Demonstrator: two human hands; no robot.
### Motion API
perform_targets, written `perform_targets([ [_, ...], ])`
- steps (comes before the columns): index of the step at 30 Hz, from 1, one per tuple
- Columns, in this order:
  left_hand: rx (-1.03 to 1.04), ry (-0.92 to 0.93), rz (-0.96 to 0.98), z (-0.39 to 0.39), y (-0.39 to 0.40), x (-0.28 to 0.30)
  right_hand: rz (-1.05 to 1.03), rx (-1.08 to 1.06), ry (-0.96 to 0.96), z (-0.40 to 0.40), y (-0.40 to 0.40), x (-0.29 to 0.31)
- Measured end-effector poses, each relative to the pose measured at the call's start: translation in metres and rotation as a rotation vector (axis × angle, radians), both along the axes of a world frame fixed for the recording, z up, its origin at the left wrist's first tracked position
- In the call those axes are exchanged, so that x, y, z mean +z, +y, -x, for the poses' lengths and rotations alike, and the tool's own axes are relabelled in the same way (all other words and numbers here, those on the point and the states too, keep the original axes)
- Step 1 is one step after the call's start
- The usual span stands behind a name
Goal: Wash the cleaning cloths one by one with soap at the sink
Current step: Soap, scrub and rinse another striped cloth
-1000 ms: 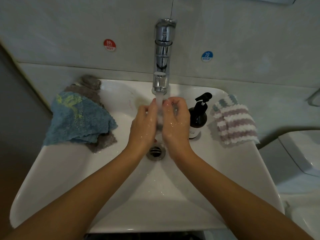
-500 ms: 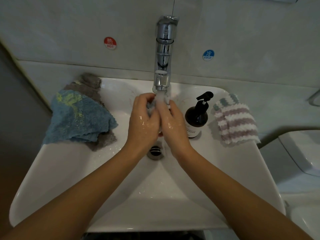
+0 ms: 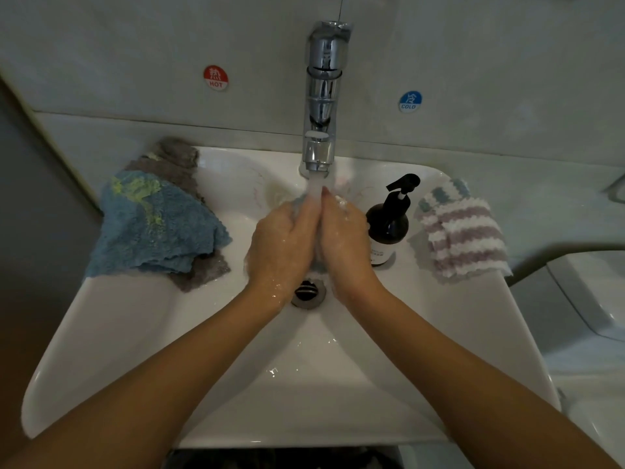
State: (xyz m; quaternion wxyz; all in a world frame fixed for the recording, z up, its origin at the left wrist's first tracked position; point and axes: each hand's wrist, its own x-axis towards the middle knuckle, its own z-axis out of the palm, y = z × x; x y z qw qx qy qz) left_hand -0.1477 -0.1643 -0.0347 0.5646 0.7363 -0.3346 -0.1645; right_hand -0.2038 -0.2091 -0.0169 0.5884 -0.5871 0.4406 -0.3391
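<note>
Red round HOT sticker (image 3: 215, 77) on grey wall (image 3: 101, 45), left of centre. Blue round COLD sticker (image 3: 410, 101) on same wall, right of centre. Grey ledge (image 3: 507, 170) along foot of wall. White fixture (image 3: 588, 299) at right edge of view, lid partly seen. Chrome bracket (image 3: 617, 189) cut off at right edge, on wall. Dark panel (image 3: 30, 198) down left side. Dark gap (image 3: 287, 458) at bottom edge; contents not discernible.
</note>
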Motion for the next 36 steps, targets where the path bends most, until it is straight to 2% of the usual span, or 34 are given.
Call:
perform_targets([
  [2, 0.004, 0.0, 0.002, -0.001, -0.002, 0.001, 0.003, 0.008, 0.045, 0.002, 0.0, 0.004],
  [5, -0.018, -0.036, 0.008, -0.002, -0.004, 0.001, 0.22, 0.078, 0.177, 0.005, -0.001, 0.004],
  [7, -0.039, -0.049, 0.014, -0.003, -0.005, -0.002, 0.27, 0.077, 0.136, 0.005, 0.0, 0.002],
  [10, -0.055, -0.002, 0.071, -0.006, -0.004, -0.004, 0.171, 0.061, 0.109, 0.003, 0.001, 0.002],
  [15, -0.081, 0.1, 0.238, -0.009, 0.0, 0.004, 0.045, 0.177, 0.017, 0.005, 0.004, -0.008],
  [19, -0.129, 0.102, 0.246, -0.004, 0.001, 0.006, -0.057, 0.23, 0.051, 0.0, -0.002, -0.01],
  [23, -0.204, 0.183, 0.263, -0.001, 0.002, 0.009, 0.052, 0.12, 0.077, -0.002, -0.001, -0.015],
  [26, -0.202, 0.293, 0.322, -0.001, 0.003, 0.011, 0.097, 0.064, 0.021, 0.0, -0.003, -0.013],
  [30, -0.044, 0.265, 0.219, -0.003, -0.002, 0.008, 0.214, 0.034, -0.058, 0.002, -0.001, -0.008],
  [34, -0.059, 0.339, 0.043, -0.011, -0.009, -0.002, 0.283, 0.021, -0.055, 0.001, 0.001, -0.011],
  [36, -0.094, 0.292, -0.034, -0.014, -0.01, -0.001, 0.306, 0.024, -0.054, 0.001, 0.003, -0.013],
])
